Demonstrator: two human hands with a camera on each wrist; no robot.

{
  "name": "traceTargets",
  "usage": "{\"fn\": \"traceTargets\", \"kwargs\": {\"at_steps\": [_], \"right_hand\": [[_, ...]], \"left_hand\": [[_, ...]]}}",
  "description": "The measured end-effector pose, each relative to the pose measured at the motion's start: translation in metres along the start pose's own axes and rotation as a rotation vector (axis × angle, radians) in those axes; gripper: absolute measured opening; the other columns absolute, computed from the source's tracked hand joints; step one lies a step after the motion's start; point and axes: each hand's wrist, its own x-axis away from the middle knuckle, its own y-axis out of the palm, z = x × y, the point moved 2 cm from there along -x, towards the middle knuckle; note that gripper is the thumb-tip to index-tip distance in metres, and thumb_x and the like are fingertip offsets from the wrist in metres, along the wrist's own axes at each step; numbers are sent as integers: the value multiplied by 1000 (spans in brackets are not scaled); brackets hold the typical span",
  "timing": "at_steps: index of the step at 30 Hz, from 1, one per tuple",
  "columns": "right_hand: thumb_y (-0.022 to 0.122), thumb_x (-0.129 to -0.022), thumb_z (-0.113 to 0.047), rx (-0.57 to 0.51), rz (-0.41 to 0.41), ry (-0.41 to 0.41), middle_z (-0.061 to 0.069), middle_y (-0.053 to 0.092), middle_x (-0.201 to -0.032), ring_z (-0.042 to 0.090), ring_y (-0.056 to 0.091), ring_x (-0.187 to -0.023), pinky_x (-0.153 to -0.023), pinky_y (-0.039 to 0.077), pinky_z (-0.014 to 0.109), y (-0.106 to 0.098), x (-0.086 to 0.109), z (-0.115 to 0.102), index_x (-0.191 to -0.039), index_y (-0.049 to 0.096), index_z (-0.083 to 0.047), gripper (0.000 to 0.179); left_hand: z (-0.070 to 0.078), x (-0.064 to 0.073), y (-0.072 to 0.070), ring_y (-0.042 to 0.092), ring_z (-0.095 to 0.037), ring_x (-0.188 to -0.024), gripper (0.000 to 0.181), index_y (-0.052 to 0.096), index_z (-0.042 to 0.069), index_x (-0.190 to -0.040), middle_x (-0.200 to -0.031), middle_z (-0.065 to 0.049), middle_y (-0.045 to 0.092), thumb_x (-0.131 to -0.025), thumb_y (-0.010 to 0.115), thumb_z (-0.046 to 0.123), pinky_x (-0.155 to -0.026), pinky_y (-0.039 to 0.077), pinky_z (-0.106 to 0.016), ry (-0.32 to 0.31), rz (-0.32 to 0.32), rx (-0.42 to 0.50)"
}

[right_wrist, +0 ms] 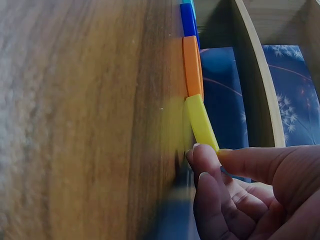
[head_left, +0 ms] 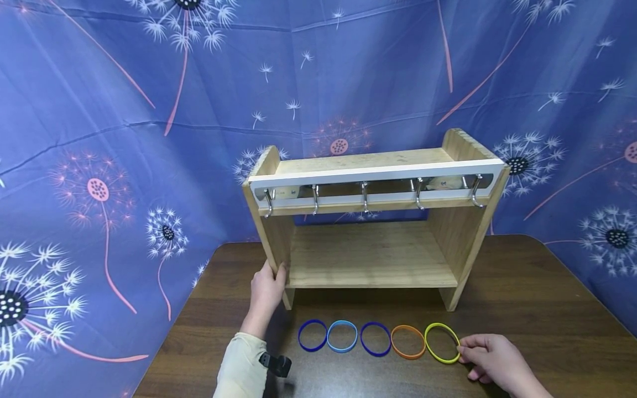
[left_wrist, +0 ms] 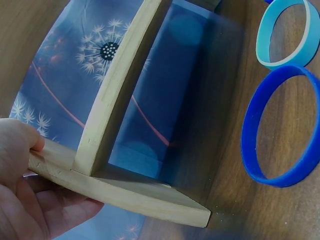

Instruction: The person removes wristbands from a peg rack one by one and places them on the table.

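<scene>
A wooden shelf [head_left: 373, 254] stands on the table, with a row of several metal hooks [head_left: 365, 197] along its white front rail. My left hand [head_left: 266, 292] grips the lower part of its left side panel [left_wrist: 150, 205], thumb on the inner face. My right hand [head_left: 492, 359] pinches the right edge of a yellow wristband [head_left: 442, 343] between thumb and finger; in the right wrist view that band tilts up slightly at the fingers. To its left lie an orange wristband [head_left: 408, 341], a dark blue wristband [head_left: 375, 339], a light blue wristband [head_left: 342, 336] and another dark blue wristband [head_left: 312, 335].
The brown wooden table [head_left: 199, 342] carries the shelf and the row of bands in front of it. Behind hangs a blue cloth [head_left: 209, 83] with a dandelion print. A black strap device [head_left: 275, 365] sits on the left wrist.
</scene>
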Motion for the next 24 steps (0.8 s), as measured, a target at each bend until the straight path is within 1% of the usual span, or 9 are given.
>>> {"fn": "traceTargets", "kwargs": {"at_steps": [4, 10, 15, 18, 21, 24], "right_hand": [[63, -92, -12, 30, 34, 8, 9, 72, -84, 18, 63, -57, -52, 51, 32, 0, 0, -2, -109, 61, 14, 31], [64, -90, -12, 76, 72, 35, 6, 72, -83, 18, 62, -56, -52, 51, 31, -3, 3, -8, -110, 65, 9, 29], [64, -92, -16, 116, 93, 43, 4, 72, -82, 17, 62, -56, -52, 50, 30, -5, 4, -12, -107, 67, 4, 26], [65, -92, -20, 143, 113, 63, 2, 72, -81, 17, 62, -57, -52, 50, 30, -6, 4, -13, -106, 69, 0, 25], [65, -93, -23, 166, 122, 59, 2, 72, -82, 16, 62, -58, -53, 50, 29, -6, 5, -15, -107, 69, -2, 26], [65, -93, -25, 181, 127, 46, 2, 72, -84, 15, 62, -59, -54, 49, 29, -7, 7, -17, -107, 69, -2, 26]], "left_hand": [[0, 0, 1, 63, -38, -65, 17, 59, 7, -86, -67, -12, 65, -94, 60, 23, -62, 49, -53, -8, -8, 1], [0, 0, 1, 64, -39, -69, 18, 60, 8, -88, -71, -14, 66, -95, 59, 24, -65, 49, -54, -30, -21, 5], [-1, 1, 1, 65, -40, -73, 19, 61, 8, -92, -76, -14, 67, -95, 59, 26, -67, 49, -54, -63, -35, 18], [-1, 3, 1, 65, -40, -74, 19, 62, 8, -95, -78, -15, 69, -95, 60, 26, -67, 49, -54, -63, -36, 31], [-2, 6, 2, 65, -36, -73, 18, 62, 8, -98, -79, -14, 69, -95, 62, 26, -66, 49, -51, -57, -50, 44], [-4, 10, 4, 64, -29, -70, 17, 63, 9, -101, -77, -10, 69, -95, 63, 25, -63, 49, -46, -54, -80, 57]]}}
